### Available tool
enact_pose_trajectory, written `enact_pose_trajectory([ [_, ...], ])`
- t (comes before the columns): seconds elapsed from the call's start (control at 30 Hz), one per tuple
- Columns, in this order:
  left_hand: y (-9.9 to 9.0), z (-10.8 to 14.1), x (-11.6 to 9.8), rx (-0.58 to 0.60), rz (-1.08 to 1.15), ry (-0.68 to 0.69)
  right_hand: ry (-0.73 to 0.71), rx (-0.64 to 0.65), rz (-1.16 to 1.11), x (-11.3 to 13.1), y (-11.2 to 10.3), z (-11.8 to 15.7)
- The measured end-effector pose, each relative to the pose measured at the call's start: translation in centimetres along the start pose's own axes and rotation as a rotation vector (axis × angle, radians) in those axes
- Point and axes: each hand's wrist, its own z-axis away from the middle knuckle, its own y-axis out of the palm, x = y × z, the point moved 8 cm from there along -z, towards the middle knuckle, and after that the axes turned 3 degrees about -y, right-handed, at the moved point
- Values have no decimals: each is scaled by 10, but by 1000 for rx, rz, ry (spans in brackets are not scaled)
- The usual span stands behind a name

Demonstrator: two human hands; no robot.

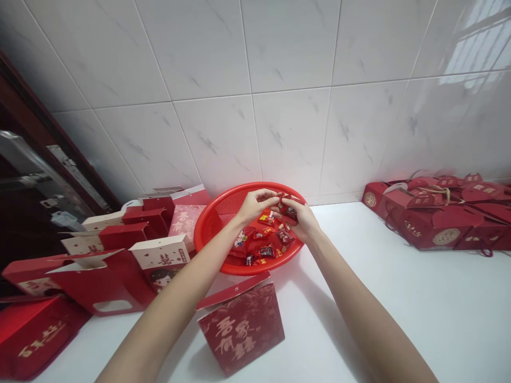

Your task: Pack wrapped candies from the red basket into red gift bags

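Over the right part of a red plastic basket (207,213), both my hands are close together. Dark red wrapped candies (290,211) are in my right hand (307,221), its fingers curled around them. My left hand (255,205) pinches at the edge of the same candies, thumb and fingers closed; exactly what lies between its fingertips is partly hidden. Below my hands, several wrapped candies (265,250) in red and brown lie in the basket. In front of the basket stands a dark red gift box (247,330) with pink lettering, its top flap raised.
Several red and cream gift boxes (120,276) crowd the left side. On the right, a group of dark red boxes (435,223) with cord handles sits against the tiled wall (291,133). Everything rests on a white tabletop (359,287). A dark door frame (35,106) borders the left.
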Motion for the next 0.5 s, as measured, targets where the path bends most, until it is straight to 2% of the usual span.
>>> enact_pose_trajectory([
  [0.1, -9, -6, 9, -39, -81, 14, -30, -7, 31, 2, 0, 0],
  [0.27, -31, -14, 49, -99, -498, -201, -53, -34, -11, 4, -2, -2],
  [0.37, -28, -11, 64, -16, -607, -254, -62, -49, -37, 5, -4, -2],
  [0.5, -3, -1, 74, 221, -714, -275, -64, -58, -52, 5, -6, -2],
])
